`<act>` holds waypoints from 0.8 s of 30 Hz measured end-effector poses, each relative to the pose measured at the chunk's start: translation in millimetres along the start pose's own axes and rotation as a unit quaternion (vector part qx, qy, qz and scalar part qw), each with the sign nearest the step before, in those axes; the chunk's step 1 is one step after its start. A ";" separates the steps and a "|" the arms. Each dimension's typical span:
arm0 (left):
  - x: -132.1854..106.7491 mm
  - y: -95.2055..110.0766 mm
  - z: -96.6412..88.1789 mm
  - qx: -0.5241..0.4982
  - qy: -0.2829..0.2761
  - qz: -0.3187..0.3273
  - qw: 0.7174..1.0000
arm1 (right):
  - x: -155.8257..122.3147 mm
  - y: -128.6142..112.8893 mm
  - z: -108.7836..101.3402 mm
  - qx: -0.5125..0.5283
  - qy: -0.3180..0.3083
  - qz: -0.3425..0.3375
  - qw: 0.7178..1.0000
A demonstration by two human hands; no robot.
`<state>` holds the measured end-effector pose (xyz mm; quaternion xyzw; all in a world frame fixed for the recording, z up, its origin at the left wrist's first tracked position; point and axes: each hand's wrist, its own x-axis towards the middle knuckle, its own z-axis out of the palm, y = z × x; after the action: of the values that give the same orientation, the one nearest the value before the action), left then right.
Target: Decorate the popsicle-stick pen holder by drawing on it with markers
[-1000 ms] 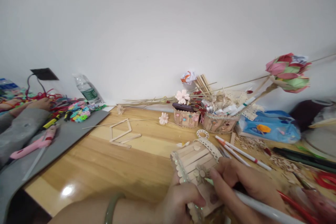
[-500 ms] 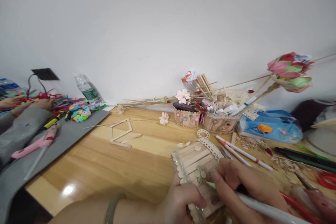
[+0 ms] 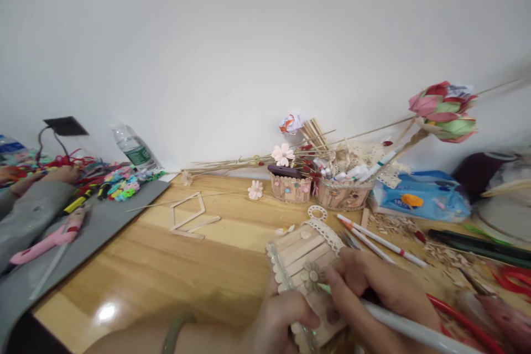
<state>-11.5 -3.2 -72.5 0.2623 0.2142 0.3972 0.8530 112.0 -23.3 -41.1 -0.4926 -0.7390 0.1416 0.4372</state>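
Observation:
My left hand [image 3: 282, 318] grips a small craft-stick basket [image 3: 305, 249] by its lower left side, tilted above the table. Lace trims one edge of the basket, and a scalloped band with a shiny strip runs along the other. A petalled flower [image 3: 313, 275] decorates its slatted wall. In my right hand [image 3: 381, 290] is a white marker pen [image 3: 409, 323], pinched between thumb and fingers. Its greenish tip reaches the wall just beside the flower; whether it touches is hard to make out. My right fingers cover part of the basket's right side.
Two decorated stick baskets [image 3: 290, 188] stand by the wall with pens and dried stems. A blue wipes pack [image 3: 421, 199], loose markers [image 3: 381, 240] and wood shavings lie right. Left are joined craft sticks [image 3: 186, 215], a pink glue gun [image 3: 50, 240], a bottle [image 3: 135, 146] and another person's sleeve [image 3: 39, 204].
The view has shifted slightly, so most things sit a little further left. Both hands keep their holds on the basket and marker, and the marker tip stays near the flower.

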 end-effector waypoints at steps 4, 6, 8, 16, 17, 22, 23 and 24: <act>-1.4 1.6 1.5 0.000 0.005 -0.006 1.000 | 0.3 -0.1 0.1 0.002 -0.001 0.006 1.000; -2.7 2.3 2.0 -0.001 0.018 -0.011 1.000 | -0.4 0.0 -0.3 -0.003 0.002 0.002 1.000; -4.1 1.2 -0.6 0.000 0.027 -0.016 1.000 | -1.0 0.2 -1.3 -0.008 -0.004 -0.001 1.000; -7.4 -11.3 -23.2 -0.009 0.103 -0.020 0.994 | 0.7 -0.2 -1.3 0.005 -0.011 0.006 1.000; -7.4 -10.2 -21.8 -0.006 0.102 -0.025 0.994 | 0.8 -0.6 -0.8 0.007 -0.004 0.008 1.000; -6.8 -3.0 -11.3 0.012 0.072 -0.048 0.996 | 0.1 -2.4 -0.6 0.003 -0.010 0.008 1.000; -6.5 -2.4 -9.8 0.013 0.070 -0.046 0.996 | 0.0 -2.5 -0.9 0.007 -0.009 0.011 1.000; -6.1 -2.1 -8.3 0.013 0.068 -0.040 0.997 | 0.1 -2.5 -1.1 0.009 -0.009 0.014 1.000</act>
<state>-18.7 -6.9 -79.2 0.2369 0.2873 0.3769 0.8481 111.3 -24.7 -38.9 -0.4977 -0.7346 0.1589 0.4330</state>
